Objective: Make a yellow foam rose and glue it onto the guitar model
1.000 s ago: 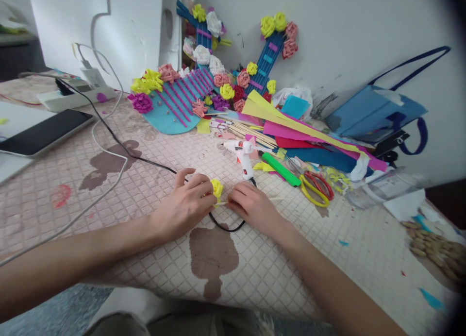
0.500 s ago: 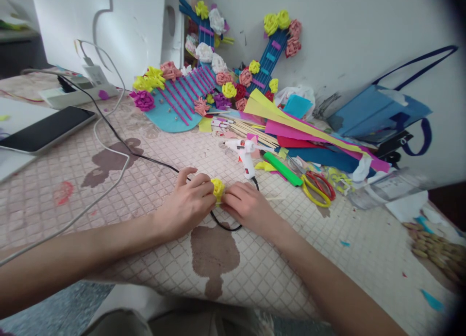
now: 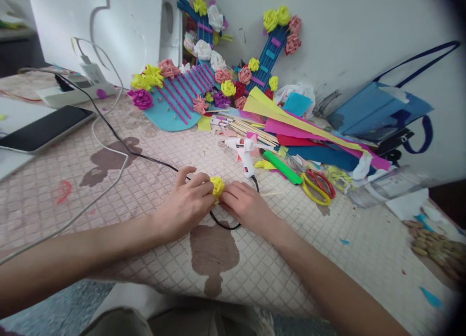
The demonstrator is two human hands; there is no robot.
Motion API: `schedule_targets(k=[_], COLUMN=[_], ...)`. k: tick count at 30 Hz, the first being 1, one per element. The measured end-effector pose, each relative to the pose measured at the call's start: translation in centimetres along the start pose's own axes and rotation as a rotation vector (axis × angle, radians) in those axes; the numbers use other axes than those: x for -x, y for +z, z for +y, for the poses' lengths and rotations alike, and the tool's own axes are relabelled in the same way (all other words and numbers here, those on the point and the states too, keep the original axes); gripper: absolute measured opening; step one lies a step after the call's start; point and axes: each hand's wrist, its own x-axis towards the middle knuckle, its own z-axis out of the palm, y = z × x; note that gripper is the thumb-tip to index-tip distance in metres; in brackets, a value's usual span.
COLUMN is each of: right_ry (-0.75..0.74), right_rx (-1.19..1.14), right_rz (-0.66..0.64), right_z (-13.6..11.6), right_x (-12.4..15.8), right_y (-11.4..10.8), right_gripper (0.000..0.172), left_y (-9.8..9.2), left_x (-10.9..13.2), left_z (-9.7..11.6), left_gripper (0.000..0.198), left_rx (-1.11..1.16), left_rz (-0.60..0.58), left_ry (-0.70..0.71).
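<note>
A small yellow crepe-paper flower (image 3: 217,186) is between my two hands, low over the table. My left hand (image 3: 191,200) grips it from the left, thumb and fingers closed. My right hand (image 3: 246,206) pinches at the flower's right lower side, its fingers bent together; the fingertips are partly hidden. A thin pale stick (image 3: 274,194) shows just beyond the right hand, in line with the flower. Behind the hands lies a white glue gun (image 3: 244,154) on its side, its black cord (image 3: 227,226) looping beneath my hands.
To the right lie a green-handled cutter (image 3: 282,167) and scissors (image 3: 316,190). Coloured paper sheets (image 3: 291,125) and wooden skewers (image 3: 251,129) lie behind. Flower-trimmed paper guitars (image 3: 171,105) lean at the back. A phone (image 3: 47,127) and power strip (image 3: 69,91) are left.
My hands keep nearly the same hold on the yellow flower. The whole view has shifted very slightly.
</note>
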Motion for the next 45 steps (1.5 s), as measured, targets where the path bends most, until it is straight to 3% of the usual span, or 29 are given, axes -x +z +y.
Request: schedule_targets(k=[12, 23, 27, 34, 45], right_ry=[-0.065, 0.069, 0.110, 0.042, 0.017], right_rx=[0.112, -0.083, -0.170, -0.150, -0.059], right_rz=[0.051, 0.020, 0.088, 0.204, 0.158], right_z=[-0.3, -0.6, -0.6, -0.5, -0.7], right_x=[-0.4, 0.0, 0.3, 0.3, 0.4], right_y=[0.4, 0.0, -0.2, 0.4, 0.7], right_gripper=[0.021, 0.018, 0.015, 0.016, 0.021], left_y=[-0.2, -0.1, -0.1, -0.3, -0.3], left_x=[-0.2, -0.3, -0.3, -0.3, -0.5], left_z=[0.4, 0.4, 0.2, -0.1, -0.3], left_gripper=[0.024, 0.023, 0.020, 0.017, 0.015], left_rx=[-0.027, 0.047, 0.103, 0.226, 0.258], left_rz=[0.003, -0.021, -0.033, -0.060, -0.098], left_ry=[-0.012, -0.066, -0.083, -0.122, -0.163])
